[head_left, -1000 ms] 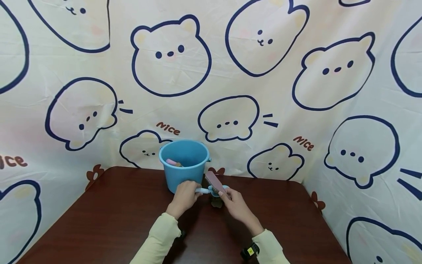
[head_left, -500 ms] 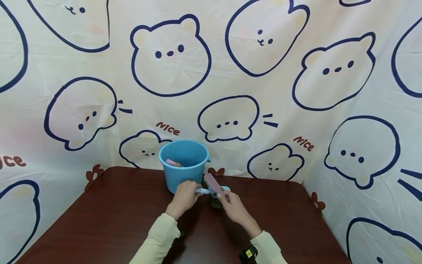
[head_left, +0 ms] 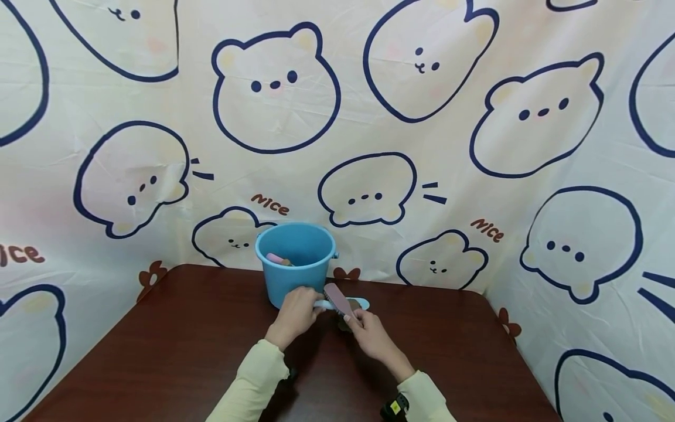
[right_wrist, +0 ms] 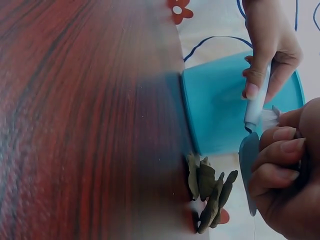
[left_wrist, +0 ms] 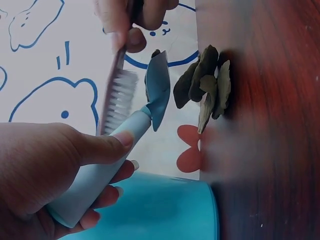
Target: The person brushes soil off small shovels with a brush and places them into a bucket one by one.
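My left hand (head_left: 296, 310) grips the pale blue handle of a small hand shovel (left_wrist: 159, 82), its blade pointing right over the table. In my right hand (head_left: 373, 337) is a pink brush (head_left: 338, 298) with white bristles, slanting across the shovel where handle and blade meet. A brown lump (head_left: 355, 304) shows at the blade. Below the shovel, a heap of several dark grey-green, flat, irregular pieces (left_wrist: 204, 72) lies on the table, mostly hidden in the head view. My right fingers cover part of the blade in the right wrist view.
Just behind my left hand stands a blue bucket (head_left: 295, 284), with a pink and tan object (head_left: 278, 259) inside. The dark brown table (head_left: 200, 351) ends at a cartoon-printed cloth (head_left: 369, 129) behind and at both sides.
My right hand has drawn the brush slightly left and down, from over the blade toward the shovel's handle. More of the blade shows now. My left hand has hardly moved.
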{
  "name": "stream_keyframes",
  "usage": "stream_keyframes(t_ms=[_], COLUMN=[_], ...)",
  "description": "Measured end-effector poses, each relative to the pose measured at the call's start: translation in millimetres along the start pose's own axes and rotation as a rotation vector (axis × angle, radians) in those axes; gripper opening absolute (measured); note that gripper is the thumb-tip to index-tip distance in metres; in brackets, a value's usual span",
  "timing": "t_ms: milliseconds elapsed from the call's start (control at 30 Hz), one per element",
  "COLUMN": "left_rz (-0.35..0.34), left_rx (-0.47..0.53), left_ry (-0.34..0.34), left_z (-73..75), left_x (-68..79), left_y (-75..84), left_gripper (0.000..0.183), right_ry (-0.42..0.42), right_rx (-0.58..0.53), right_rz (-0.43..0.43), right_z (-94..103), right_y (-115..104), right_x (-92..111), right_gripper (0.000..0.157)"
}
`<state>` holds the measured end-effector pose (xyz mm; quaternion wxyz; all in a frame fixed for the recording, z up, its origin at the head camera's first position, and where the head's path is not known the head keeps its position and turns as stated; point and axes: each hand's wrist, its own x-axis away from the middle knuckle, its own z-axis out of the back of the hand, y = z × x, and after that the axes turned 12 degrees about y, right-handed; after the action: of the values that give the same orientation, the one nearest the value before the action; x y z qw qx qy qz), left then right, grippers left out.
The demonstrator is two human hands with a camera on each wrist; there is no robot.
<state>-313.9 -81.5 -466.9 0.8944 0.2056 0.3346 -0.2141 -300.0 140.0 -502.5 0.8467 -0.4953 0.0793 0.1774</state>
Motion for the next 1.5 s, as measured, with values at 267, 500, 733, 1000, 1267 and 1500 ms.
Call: stream_keyframes(t_ms=[267,500,733,1000,1267,1500], left_rz=[-0.006,0.008,0.010,0.020,0.024,0.023], left_rx=[-0.003,-0.003,-0.008,-0.013,-0.007,-0.008], left_ry=[0.002,-0.003,-0.007,-0.005,-0.010,-0.002], left_z=[2.7,4.4,6.9,6.8,11.8,14.7], left_x=[-1.2,-0.7,0.1,-1.0,-1.4,-1.1], left_y=[-2.6,-3.7,-4.0,-6.7,-10.1,-13.1], left_gripper=[0.009,0.011,0.014,0.011,0.010,0.010], right_ry=[0.024,0.030,0.045,0.082,0.154,0.159], right_rx=[0.028,0.030,0.042,0.059,0.100,0.091], right_rz=[-0.027,-0.041,-0.048,-0.059,-0.082,-0.077], right_z=[2.4,6.4,8.6,10.0,16.3,20.9], right_y=[6.7,14.3,19.9,20.7,28.1,33.2], right_x=[-1.8,-1.5,-2.3,-2.3,-3.9,-5.0], right_gripper=[0.038,0.039,0.042,0.034,0.029,0.034])
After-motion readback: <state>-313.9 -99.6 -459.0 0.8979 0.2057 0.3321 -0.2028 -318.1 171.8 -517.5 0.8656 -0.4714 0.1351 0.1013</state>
